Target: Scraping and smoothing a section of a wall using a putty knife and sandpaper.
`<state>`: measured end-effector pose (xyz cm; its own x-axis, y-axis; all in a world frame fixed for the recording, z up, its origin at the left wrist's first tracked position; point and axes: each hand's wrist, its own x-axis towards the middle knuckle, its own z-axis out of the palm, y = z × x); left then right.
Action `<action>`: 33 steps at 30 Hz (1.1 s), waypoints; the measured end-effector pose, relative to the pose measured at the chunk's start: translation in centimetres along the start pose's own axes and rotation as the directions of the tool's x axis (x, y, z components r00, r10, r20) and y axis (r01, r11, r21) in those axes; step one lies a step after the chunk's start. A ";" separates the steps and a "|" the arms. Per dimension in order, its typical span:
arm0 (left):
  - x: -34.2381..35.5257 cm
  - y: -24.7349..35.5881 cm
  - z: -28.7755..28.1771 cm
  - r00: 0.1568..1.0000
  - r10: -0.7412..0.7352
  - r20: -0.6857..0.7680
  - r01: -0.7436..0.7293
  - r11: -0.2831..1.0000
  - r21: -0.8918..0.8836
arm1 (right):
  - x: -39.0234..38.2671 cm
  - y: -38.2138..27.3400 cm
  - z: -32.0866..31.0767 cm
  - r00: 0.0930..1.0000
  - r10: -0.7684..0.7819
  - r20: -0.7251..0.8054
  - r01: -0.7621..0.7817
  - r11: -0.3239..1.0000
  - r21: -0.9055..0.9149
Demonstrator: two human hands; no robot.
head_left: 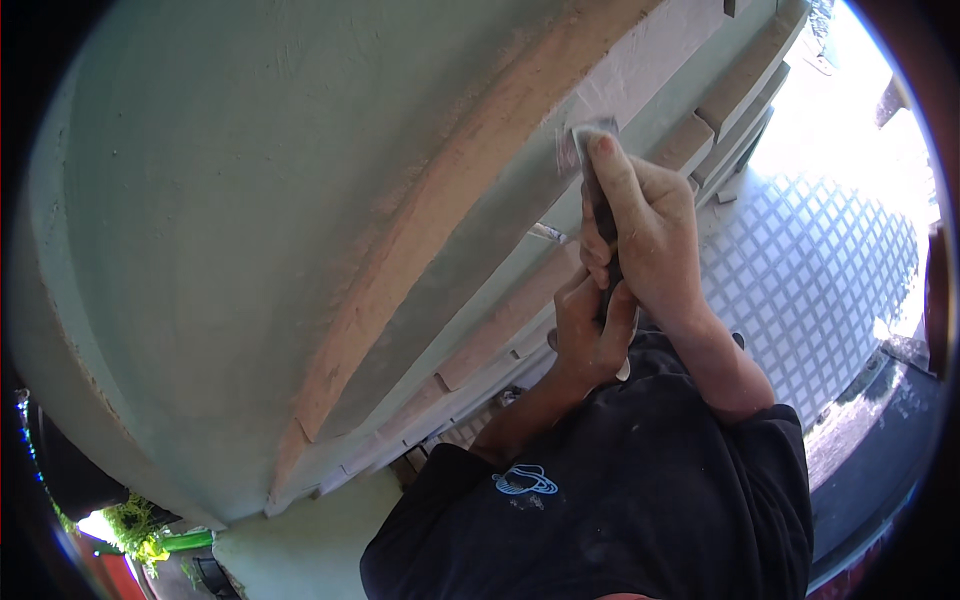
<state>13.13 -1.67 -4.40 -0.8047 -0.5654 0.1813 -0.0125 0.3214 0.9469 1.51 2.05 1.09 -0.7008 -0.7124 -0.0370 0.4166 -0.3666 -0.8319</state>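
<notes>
Scraper-like tool (604, 212) in both hands, we have its flat end against a pinkish-grey ledge face (655, 50). Nearest us is our black shirt (620, 490); beyond it our left hand (590, 320) is wrapped round the lower handle, and our right hand (655, 220) grasps higher up, thumb laid near the working edge. By our judgement the work is partway: the face just above the tool looks pale and scuffed, as if already gone over, whereas the duller stretch running toward the lower left seems left to do. Alongside, the orange-brown moulding (430, 225) shows a rough, blotchy skin, next to the grey-green wall (250, 180). Well beyond, on the right, is a lattice-patterned floor (815, 280), washed out by glare. Our fingers cover most of the handle, so its full shape escapes us; the exact line of contact is blurred. A slim pale object (548, 232) near our left hand is too small to identify, and the ledge's upper end is cut off.
</notes>
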 end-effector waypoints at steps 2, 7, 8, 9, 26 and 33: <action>-0.6 -0.2 0.2 1.000 0.003 -0.021 -0.003 1.000 -0.021 | 0.1 0.0 -0.3 1.000 0.027 0.002 -0.027 0.999 -0.018; 0.7 -0.3 0.3 0.999 0.045 -0.025 -0.044 0.999 0.016 | 0.5 -0.6 0.0 1.000 -0.015 0.004 0.015 1.000 -0.018; 0.6 -0.2 0.4 0.999 0.032 -0.021 -0.031 0.999 0.016 | 0.3 -0.5 0.0 1.000 -0.011 0.007 0.011 1.000 -0.018; 0.6 -0.1 0.4 1.000 0.020 -0.012 -0.019 1.000 0.014 | 0.2 -0.4 -0.2 1.000 -0.006 -0.008 0.006 0.999 -0.032; 2.0 0.1 0.0 1.000 0.003 -0.007 -0.004 0.998 -0.055 | 1.1 -2.3 1.2 0.992 -0.124 -0.020 0.123 0.991 -0.050; -0.1 -1.1 0.3 1.000 -0.004 0.016 0.005 1.000 -0.028 | -0.2 0.5 -0.2 0.994 0.016 -0.109 -0.029 0.993 -0.113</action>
<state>13.07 -1.71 -5.55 -0.8143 -0.5542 0.1727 0.0003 0.2971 0.9548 1.79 2.14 0.57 -0.7528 -0.6488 -0.1106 0.3682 -0.2758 -0.8879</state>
